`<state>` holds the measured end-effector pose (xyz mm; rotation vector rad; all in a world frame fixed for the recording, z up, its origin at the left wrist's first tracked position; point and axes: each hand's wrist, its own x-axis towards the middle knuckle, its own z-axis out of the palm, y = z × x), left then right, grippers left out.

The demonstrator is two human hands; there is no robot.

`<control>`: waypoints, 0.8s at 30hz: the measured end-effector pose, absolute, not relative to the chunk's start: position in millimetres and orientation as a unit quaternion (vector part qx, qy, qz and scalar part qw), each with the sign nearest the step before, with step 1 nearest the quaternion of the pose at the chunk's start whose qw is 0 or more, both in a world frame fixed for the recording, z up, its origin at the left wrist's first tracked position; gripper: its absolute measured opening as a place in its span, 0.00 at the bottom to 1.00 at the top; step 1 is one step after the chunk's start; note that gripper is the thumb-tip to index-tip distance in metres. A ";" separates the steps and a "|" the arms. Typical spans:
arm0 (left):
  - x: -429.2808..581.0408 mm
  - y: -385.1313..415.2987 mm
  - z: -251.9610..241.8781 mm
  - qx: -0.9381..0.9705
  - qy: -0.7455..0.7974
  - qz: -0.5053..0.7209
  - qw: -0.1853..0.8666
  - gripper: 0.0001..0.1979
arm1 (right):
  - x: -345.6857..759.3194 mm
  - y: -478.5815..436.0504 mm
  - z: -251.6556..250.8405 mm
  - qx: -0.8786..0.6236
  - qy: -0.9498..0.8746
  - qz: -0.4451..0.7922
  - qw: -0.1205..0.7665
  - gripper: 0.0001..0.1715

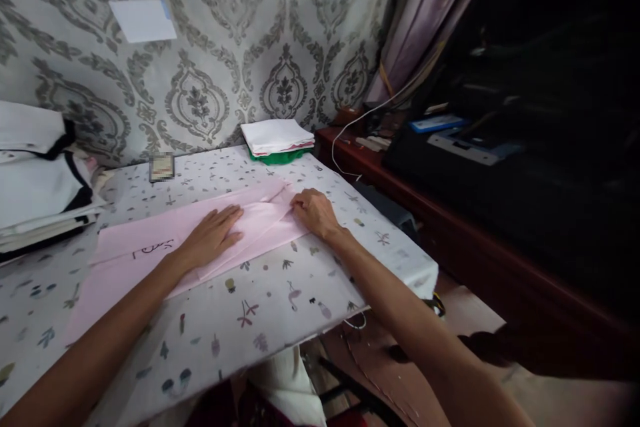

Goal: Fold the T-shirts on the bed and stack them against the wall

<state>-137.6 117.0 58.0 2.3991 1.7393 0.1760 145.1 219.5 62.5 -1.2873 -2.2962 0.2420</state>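
Beneath the grip spreads a patterned cover (300,287); on it, pink cloth (175,223). Piled garments (35,180) sit far left, a folded stack (278,137) beyond. The right hand (316,213) pinches the cloth; the left hand (213,237) lies flat upon it.

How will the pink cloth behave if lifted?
The pink cloth would probably sag, since soft creases show near the right hand. It looks light, being thin and flat. Its folds may slip open; no fastening shows.
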 end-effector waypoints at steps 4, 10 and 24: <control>-137.0 114.8 62.1 0.804 0.586 0.046 0.090 0.35 | 151.5 226.8 62.5 -0.510 -0.754 0.104 0.400 0.19; -115.0 123.5 77.9 0.799 0.592 0.060 0.089 0.35 | 147.3 219.7 59.8 -0.390 -0.812 0.118 0.418 0.18; -78.0 161.7 55.4 0.850 0.521 0.038 0.070 0.38 | 141.1 210.0 52.9 -0.337 -0.920 0.155 0.126 0.36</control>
